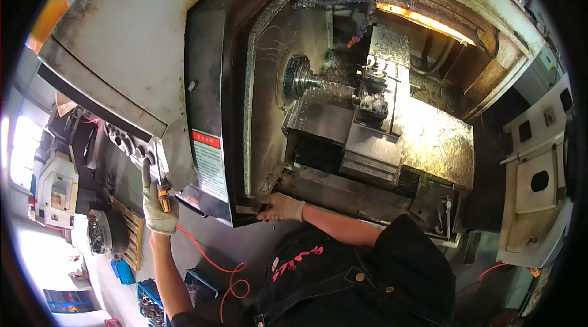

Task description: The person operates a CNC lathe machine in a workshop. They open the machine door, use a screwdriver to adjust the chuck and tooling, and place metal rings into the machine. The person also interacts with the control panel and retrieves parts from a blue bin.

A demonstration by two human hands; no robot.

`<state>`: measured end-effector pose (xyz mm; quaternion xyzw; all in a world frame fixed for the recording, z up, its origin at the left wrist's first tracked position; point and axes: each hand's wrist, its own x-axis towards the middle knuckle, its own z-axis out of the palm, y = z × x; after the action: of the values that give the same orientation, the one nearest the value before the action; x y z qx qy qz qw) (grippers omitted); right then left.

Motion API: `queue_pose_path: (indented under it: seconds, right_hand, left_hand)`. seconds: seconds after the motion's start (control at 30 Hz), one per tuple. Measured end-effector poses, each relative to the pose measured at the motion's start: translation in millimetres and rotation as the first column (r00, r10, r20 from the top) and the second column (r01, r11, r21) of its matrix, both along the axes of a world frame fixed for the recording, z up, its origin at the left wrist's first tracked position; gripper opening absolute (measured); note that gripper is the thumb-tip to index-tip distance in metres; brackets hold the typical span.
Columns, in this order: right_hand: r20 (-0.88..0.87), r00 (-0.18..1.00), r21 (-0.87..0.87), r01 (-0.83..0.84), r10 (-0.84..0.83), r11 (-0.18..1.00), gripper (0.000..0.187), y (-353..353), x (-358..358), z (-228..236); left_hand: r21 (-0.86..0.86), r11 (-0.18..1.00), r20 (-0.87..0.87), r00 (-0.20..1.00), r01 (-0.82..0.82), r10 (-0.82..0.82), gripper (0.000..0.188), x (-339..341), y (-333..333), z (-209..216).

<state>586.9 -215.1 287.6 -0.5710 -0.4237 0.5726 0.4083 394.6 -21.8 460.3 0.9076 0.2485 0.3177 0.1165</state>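
Observation:
My left hand (160,205), in a pale work glove, is closed around a tool with an orange handle (163,197) and a thin metal shaft. One finger stretches up to a round knob or button on the control panel (130,145). My right hand (285,208), also gloved, reaches left with its fingers out beside the lower edge of the dark sliding door (211,94). Contact with the door is hard to make out. Beyond it, inside the lathe, a chuck (299,77) faces the tool post (373,97) on its slide.
A lit lamp (422,20) runs along the lathe's upper interior. From near my left hand, a red hose (211,259) coils down to the floor. Blue crates (150,302) of metal parts and a wooden pallet (130,229) stand lower left. Another machine (536,180) is at right.

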Motion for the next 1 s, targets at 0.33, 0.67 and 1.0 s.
queue_pose_path:
  seconds: [0.33,0.67,1.0]
  right_hand:
    - [0.075,0.969,0.451,0.178,-0.236,0.875,0.066,28,-99,-14]
    - [0.079,0.950,0.074,0.296,-0.301,0.952,0.063,-16,-97,16]
    - [0.035,0.867,0.064,0.494,-0.497,0.867,0.058,-156,-94,17]
  left_hand:
    - [0.054,0.983,-0.104,0.980,0.173,-0.167,0.064,-10,2,27]
    - [-0.829,0.421,0.460,0.877,0.367,0.140,0.063,-82,-39,-112]
    - [-0.909,0.305,-0.173,0.924,-0.283,0.340,0.026,-315,-173,-408]
